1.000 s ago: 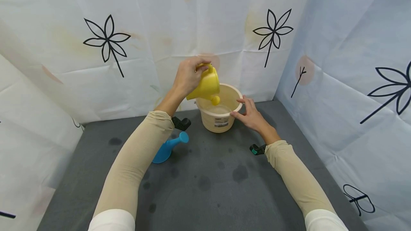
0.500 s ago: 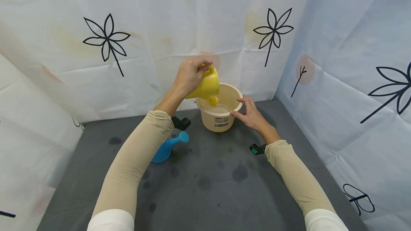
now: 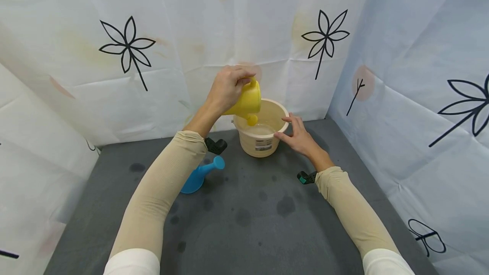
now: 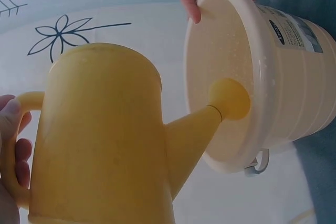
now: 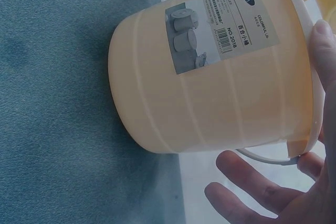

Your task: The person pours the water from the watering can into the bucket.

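Observation:
My left hand (image 3: 226,89) grips the handle of a yellow watering can (image 3: 246,100), its fingers curled round it in the left wrist view. The can is tipped over a cream bucket (image 3: 259,145), and its round sprinkler head (image 4: 229,99) sits within the bucket's mouth. Small droplets dot the bucket's inner wall. My right hand (image 3: 299,137) holds the bucket's near right rim, thumb (image 5: 323,40) on the edge and a finger reaching over it. In the right wrist view its other fingers extend beside the bucket, which stands upright on the dark grey tabletop (image 3: 267,224).
A blue watering can (image 3: 195,180) stands left of the bucket, partly hidden behind my left forearm. White cloth walls (image 3: 179,24) with black flower drawings rise behind the bucket and at both sides. Dark wet-looking spots mark the tabletop.
The yellow watering can has tipped slightly, its sprinkler head shifting a little left inside the bucket's mouth. My right hand and the bucket have kept their places.

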Available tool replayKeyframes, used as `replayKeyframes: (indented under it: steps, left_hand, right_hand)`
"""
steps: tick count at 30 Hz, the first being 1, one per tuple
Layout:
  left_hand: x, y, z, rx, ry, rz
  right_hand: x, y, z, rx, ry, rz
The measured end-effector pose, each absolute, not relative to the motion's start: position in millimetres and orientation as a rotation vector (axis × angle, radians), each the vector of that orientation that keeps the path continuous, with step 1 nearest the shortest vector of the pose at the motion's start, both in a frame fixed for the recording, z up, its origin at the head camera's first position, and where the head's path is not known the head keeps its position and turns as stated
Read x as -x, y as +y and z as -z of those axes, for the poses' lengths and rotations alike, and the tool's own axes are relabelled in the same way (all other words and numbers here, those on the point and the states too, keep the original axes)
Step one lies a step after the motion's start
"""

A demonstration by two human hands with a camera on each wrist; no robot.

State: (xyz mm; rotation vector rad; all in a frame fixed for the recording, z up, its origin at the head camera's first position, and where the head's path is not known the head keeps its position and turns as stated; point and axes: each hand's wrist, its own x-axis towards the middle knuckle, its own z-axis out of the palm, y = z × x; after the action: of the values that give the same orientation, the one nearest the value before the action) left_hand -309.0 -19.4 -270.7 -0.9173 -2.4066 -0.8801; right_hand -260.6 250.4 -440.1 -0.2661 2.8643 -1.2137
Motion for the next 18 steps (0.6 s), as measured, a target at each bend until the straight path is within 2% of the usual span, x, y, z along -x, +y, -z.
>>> replayKeyframes:
  steps: [18]
  left_hand:
    - [307.6,-17.4,264.5,1.050,-2.363,0.800]
  right_hand:
    - [261.1,249.8,439.7,0.271,2.859,1.226]
